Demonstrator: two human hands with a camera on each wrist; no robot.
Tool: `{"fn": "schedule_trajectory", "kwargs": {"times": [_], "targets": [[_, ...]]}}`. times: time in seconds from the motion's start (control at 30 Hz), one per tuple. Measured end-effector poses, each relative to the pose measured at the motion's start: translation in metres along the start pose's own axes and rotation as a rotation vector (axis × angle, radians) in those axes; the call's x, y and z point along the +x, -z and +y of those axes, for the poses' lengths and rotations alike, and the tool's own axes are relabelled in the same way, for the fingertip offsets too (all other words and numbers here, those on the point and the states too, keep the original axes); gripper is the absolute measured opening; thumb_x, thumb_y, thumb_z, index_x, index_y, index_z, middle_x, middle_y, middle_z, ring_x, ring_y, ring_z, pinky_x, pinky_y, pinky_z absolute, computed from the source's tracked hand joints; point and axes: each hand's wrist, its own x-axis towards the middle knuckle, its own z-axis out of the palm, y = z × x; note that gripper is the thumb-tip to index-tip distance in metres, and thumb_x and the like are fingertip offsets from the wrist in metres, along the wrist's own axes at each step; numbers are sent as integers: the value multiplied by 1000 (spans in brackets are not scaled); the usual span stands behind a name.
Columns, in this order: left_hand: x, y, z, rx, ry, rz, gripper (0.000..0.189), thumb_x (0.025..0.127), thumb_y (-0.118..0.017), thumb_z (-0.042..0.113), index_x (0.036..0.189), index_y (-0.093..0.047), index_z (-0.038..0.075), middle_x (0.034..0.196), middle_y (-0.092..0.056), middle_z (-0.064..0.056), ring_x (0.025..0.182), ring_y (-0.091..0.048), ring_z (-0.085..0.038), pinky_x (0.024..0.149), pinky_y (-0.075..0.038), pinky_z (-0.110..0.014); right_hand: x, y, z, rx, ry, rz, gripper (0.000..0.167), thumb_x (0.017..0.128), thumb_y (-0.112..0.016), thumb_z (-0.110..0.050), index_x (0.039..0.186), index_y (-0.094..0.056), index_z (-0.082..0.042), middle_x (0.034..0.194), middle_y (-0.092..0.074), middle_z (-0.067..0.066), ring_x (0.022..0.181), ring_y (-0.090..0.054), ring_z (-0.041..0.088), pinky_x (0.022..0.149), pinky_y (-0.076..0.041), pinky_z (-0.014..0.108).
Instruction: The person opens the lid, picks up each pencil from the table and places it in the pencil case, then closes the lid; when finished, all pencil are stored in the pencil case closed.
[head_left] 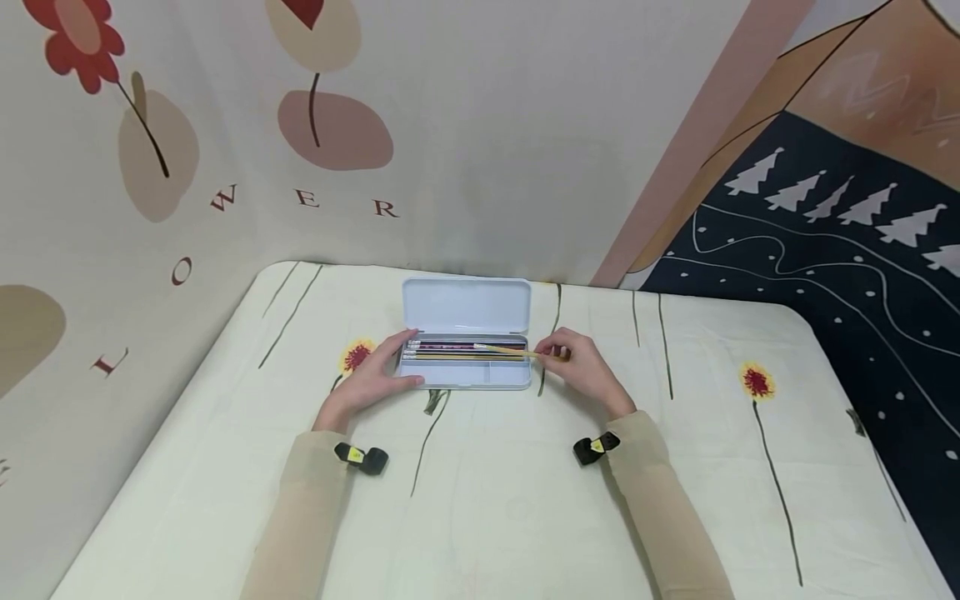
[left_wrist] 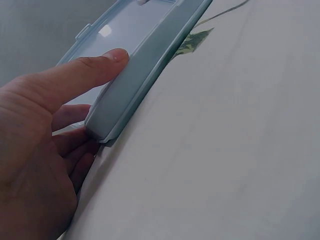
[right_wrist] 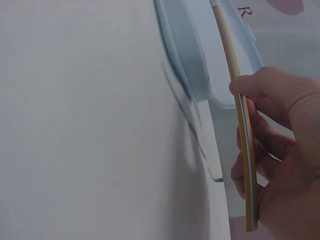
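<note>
A pale blue pencil case [head_left: 450, 377] lies on the bed-like surface with its lid [head_left: 467, 306] raised at the back. Several pencils [head_left: 438, 357], dark and yellow, lie lengthwise in its rear part. My left hand [head_left: 369, 379] grips the case's left end, thumb on the front wall and fingers round the side, as the left wrist view shows. Between thumb and fingers, my right hand [head_left: 585, 365] pinches a yellow pencil [right_wrist: 231, 50] with a grey stripe. Its metal-capped end points left over the case; the other end, by the palm, looks flat and unsharpened.
A white cloth [head_left: 495, 500] printed with flowers and stems covers the surface. Behind it hangs a pale printed curtain [head_left: 510, 167]; a dark blue cloth with white trees [head_left: 825, 275] hangs at the right. Each wrist carries a small black camera [head_left: 372, 461].
</note>
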Motion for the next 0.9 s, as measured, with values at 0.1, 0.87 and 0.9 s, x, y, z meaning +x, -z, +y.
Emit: {"fn": "schedule_trajectory", "kwargs": {"times": [0.1,0.87,0.9], "targets": [[0,0,1,3,9,-1,84,83,-77,20,151,-30,10,155,-24,-18,142,-18,-37,113,-16,-55,4,-5,-5,0,12,-3,8,86,-69,-1,93,-72,-2,84,-60,2,76,-52,18,64,-44,28],[0,1,2,20,46,-3,85,83,-77,26,152,-29,15,156,-22,-17,142,-16,-39,111,-15,-61,42,-54,-41,-101,104,-121,5,88,-68,-3,92,-72,-3,91,-62,5,82,-57,16,74,-50,26],[0,1,2,19,45,-4,84,83,-77,26,152,-30,15,156,-22,-17,142,-16,-39,111,-15,-61,44,-55,-42,-113,106,-122,5,89,-68,-3,92,-72,-3,91,-62,5,83,-57,17,74,-50,26]]}}
